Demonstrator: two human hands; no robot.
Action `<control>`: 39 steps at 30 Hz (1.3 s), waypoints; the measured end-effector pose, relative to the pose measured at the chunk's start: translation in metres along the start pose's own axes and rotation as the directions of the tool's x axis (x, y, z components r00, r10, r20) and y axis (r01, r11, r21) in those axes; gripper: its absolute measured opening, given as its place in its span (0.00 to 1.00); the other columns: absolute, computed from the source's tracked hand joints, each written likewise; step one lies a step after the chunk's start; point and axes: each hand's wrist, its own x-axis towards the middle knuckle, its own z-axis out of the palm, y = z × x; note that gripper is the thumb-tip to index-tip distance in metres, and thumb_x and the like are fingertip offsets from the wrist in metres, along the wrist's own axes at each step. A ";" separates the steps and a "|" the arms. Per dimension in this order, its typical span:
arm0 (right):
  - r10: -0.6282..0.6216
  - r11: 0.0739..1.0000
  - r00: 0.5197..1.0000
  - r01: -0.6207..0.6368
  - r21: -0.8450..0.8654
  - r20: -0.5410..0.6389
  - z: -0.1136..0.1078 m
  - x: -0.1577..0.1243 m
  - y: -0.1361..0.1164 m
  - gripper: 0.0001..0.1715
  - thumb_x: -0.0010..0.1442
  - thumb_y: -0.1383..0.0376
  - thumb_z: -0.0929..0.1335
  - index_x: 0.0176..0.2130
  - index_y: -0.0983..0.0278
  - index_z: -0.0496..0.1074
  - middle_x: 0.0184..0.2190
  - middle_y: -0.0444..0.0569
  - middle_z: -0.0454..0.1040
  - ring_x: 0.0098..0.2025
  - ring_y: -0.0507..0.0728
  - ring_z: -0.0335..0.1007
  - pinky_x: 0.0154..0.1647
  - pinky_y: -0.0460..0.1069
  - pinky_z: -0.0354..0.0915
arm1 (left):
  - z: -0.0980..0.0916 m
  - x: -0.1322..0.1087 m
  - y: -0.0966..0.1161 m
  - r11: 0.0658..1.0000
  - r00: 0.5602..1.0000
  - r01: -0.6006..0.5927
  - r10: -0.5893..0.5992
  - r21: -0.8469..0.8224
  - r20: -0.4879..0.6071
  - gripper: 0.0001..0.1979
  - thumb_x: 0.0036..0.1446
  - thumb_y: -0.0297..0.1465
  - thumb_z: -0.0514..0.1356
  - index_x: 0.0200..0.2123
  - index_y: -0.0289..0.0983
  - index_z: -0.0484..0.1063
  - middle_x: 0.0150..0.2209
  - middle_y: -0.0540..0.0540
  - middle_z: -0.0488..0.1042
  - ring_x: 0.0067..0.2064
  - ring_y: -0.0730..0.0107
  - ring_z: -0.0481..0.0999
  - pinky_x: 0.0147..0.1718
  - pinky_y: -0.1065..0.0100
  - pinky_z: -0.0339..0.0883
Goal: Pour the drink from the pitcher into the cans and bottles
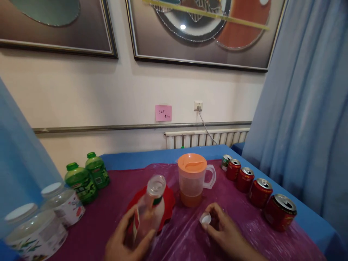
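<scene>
My left hand is closed around a clear glass bottle with its mouth uncovered and a partly visible label. The bottle leans slightly over a red scalloped plate, hiding much of it. Between the thumb and fingers of my right hand is a small white bottle cap, held just above the table or touching it; I cannot tell which. Behind both hands stands a clear plastic pitcher with an orange lid, its handle to the right and some amber liquid at the bottom.
Several drink cans line the right side. At the left stand two green bottles and two clear jars with white lids. Crinkled purple plastic sheeting covers the blue table. Blue curtains hang at the sides; a radiator is behind.
</scene>
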 end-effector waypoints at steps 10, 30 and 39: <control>0.033 0.781 0.995 0.032 -0.624 0.093 0.000 0.000 0.012 0.07 0.57 0.69 0.71 0.37 0.63 0.71 0.38 0.49 0.76 0.41 0.60 0.70 0.45 0.52 0.61 | -0.003 0.095 0.018 0.994 0.990 -0.105 0.108 -0.033 0.089 0.29 0.41 0.46 0.69 0.45 0.37 0.71 0.45 0.38 0.82 0.47 0.46 0.82 0.48 0.50 0.75; 0.012 0.970 0.975 0.043 -0.241 0.221 0.102 0.051 -0.008 0.31 0.58 0.69 0.68 0.61 0.65 0.70 0.52 0.55 0.75 0.51 0.60 0.73 0.56 0.53 0.66 | -0.023 0.062 -0.025 0.953 0.952 0.215 -0.156 -0.214 0.263 0.28 0.38 0.48 0.72 0.40 0.37 0.80 0.44 0.37 0.84 0.48 0.43 0.82 0.47 0.54 0.76; -0.009 0.967 0.975 0.064 -0.245 0.220 0.103 0.047 -0.007 0.37 0.56 0.72 0.68 0.65 0.68 0.65 0.55 0.56 0.73 0.50 0.58 0.74 0.56 0.50 0.66 | -0.021 0.053 -0.013 0.900 0.925 0.313 -0.216 -0.304 0.314 0.32 0.42 0.51 0.71 0.46 0.36 0.79 0.46 0.38 0.84 0.52 0.42 0.80 0.51 0.53 0.75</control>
